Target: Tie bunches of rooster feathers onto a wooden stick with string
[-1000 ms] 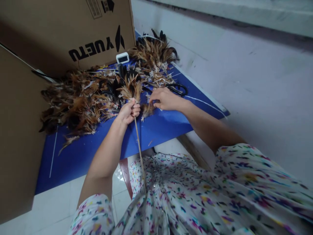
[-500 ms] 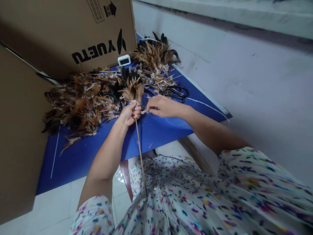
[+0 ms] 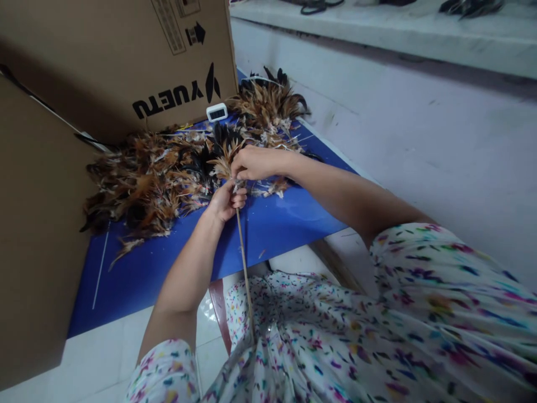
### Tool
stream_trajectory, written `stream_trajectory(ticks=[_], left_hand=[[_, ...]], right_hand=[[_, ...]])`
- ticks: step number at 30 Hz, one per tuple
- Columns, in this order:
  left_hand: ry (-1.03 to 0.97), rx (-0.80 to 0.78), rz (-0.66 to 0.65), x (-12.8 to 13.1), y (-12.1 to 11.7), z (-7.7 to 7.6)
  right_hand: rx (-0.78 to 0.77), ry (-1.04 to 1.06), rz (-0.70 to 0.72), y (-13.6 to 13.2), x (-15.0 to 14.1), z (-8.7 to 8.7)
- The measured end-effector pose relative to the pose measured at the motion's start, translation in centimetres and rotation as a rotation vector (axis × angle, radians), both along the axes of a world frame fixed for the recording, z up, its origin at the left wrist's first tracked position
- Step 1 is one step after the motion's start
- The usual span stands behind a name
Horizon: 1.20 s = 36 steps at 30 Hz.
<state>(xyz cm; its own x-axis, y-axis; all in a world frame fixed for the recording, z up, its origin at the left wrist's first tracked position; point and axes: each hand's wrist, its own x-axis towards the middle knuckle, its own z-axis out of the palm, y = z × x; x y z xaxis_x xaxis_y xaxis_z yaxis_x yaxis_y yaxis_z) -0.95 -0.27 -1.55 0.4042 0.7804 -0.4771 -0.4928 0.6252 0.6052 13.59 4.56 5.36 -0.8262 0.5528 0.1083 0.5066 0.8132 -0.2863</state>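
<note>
A feather duster's thin stick (image 3: pixel 244 254) slants down from my left hand (image 3: pixel 227 202) towards my lap. That hand is closed around its top, just under a tuft of brown and black feathers (image 3: pixel 226 154). My right hand (image 3: pixel 254 162) is bent over the tuft's base, its fingertips pinched on a feather that they mostly hide. The two hands nearly touch. Behind my right wrist a black scissor handle (image 3: pixel 314 158) shows only in part.
Loose brown feathers (image 3: pixel 138 190) heap on the left of the blue table (image 3: pixel 138 285), with another bunch (image 3: pixel 268 103) at the back. A small white digital timer (image 3: pixel 217 112) stands by the cardboard box (image 3: pixel 104 61). A wall (image 3: pixel 398 134) borders the right.
My right hand picked up a small feather tuft from the table and moved left to the base of the duster's feathers. My left hand keeps its grip. The view has tilted slightly up.
</note>
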Motion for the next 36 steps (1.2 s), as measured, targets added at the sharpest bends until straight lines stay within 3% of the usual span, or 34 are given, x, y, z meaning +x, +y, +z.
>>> stream_trajectory(ticks=[9,13,20,27,29,34,36], left_hand=[[-0.059,-0.016,0.008,-0.1,-0.1,0.2],[-0.059,-0.045,0.027,-0.3,-0.1,0.4],[-0.066,0.0,-0.011,-0.3,-0.2,0.3],[-0.048,0.026,0.002,-0.1,-0.2,0.0],[-0.056,0.027,0.004,-0.2,-0.2,0.0],[-0.045,0.014,0.014,-0.2,-0.2,0.0],[-0.038,0.028,0.005,-0.2,-0.1,0.0]], right_hand=[[-0.211,-0.094,-0.272,1.2,-1.7,0.8],[-0.331,-0.191,-0.288,1.4,-2.3,1.6],[-0.322,-0.266,-0.304,1.6,-3.6,2.5],[-0.353,-0.222,-0.293,1.8,-3.6,2.0],[-0.298,-0.138,-0.303,1.7,-2.9,2.1],[0.103,0.145,-0.391,0.3,0.9,2.6],[0.121,0.121,-0.365,-0.5,2.7,2.1]])
